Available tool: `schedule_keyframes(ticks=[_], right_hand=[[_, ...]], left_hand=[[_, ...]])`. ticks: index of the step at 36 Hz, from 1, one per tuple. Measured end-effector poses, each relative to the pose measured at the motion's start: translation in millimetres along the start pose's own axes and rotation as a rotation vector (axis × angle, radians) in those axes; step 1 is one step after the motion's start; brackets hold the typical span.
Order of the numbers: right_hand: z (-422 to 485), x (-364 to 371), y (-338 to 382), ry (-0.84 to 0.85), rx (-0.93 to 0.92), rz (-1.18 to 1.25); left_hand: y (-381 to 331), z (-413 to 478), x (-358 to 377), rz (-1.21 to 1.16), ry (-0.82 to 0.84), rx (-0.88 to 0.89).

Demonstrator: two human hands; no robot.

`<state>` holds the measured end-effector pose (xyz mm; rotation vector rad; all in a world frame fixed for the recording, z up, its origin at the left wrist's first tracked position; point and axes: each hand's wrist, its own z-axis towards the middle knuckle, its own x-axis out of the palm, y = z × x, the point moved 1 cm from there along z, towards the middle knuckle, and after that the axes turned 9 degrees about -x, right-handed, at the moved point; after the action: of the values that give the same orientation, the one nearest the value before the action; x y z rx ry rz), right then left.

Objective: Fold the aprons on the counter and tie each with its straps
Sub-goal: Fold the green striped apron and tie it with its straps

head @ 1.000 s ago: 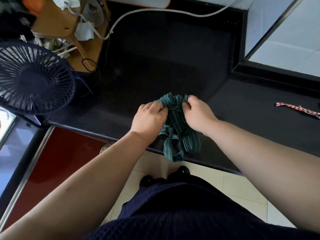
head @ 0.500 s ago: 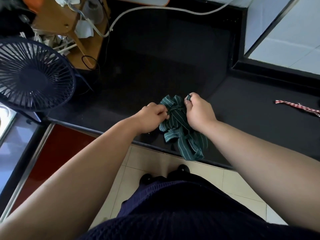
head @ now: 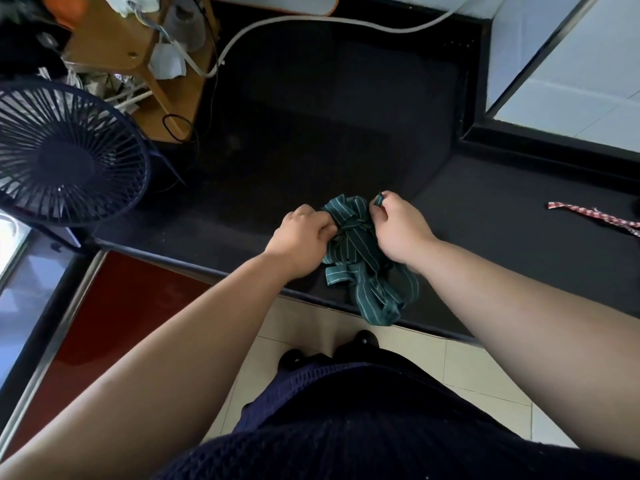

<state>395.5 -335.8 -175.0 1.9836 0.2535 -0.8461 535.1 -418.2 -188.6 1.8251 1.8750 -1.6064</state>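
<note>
Centre frame, near edge of glossy black counter [head: 311, 150]: bundled green white-striped cloth apron [head: 351, 237], straps pinched in grip of left hand [head: 304, 233] and right hand [head: 398, 226]. Risk: uneven pull slackening knot; overhanging tail dragging bundle floorward.

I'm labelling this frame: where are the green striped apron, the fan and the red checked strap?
green striped apron [head: 349, 237], head view, knotted middle
fan [head: 65, 164], head view, centre hub
red checked strap [head: 581, 212], head view, mid-length

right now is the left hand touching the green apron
Touching. In the head view the left hand pinches the green apron at its left edge, fingers curled into the cloth, no gap.
</note>
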Motion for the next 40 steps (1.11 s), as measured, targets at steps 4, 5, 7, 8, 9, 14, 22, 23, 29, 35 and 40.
schedule_keyframes(ticks=[4,5,7,8,9,14,22,23,29,35,40], right_hand=[[0,0,-2,-0.025,0.015,0.031],[0,0,-2,-0.03,0.014,0.043],[0,0,-2,-0.03,0.005,0.051],[0,0,-1,-0.025,-0.003,0.041],[0,0,-1,-0.021,-0.01,0.029],[2,-3,1,-0.022,-0.023,0.003],[-2,-6,10,-0.003,-0.076,-0.065],[-2,-7,9,-0.025,-0.063,-0.056],[3,-4,1,-0.198,0.129,0.139],[-1,-4,3,-0.228,0.192,0.26],[-9,-9,14,-0.134,0.119,0.435]], left_hand=[[1,1,-4,-0.127,-0.064,-0.051],[2,-1,-4,-0.186,-0.126,-0.096],[4,-7,-1,-0.219,-0.233,-0.149],[5,-10,2,-0.189,-0.259,-0.147],[5,-13,5,-0.171,-0.268,-0.14],[6,-19,12,-0.233,-0.217,-0.126],[7,-17,-1,-0.192,-0.041,-0.085],[7,-18,-3,-0.231,0.003,-0.087],[6,-22,-29,-0.331,0.083,-0.047],[1,-24,-29,-0.431,0.222,-0.02],[5,-26,-27,-0.721,0.351,-0.144]])
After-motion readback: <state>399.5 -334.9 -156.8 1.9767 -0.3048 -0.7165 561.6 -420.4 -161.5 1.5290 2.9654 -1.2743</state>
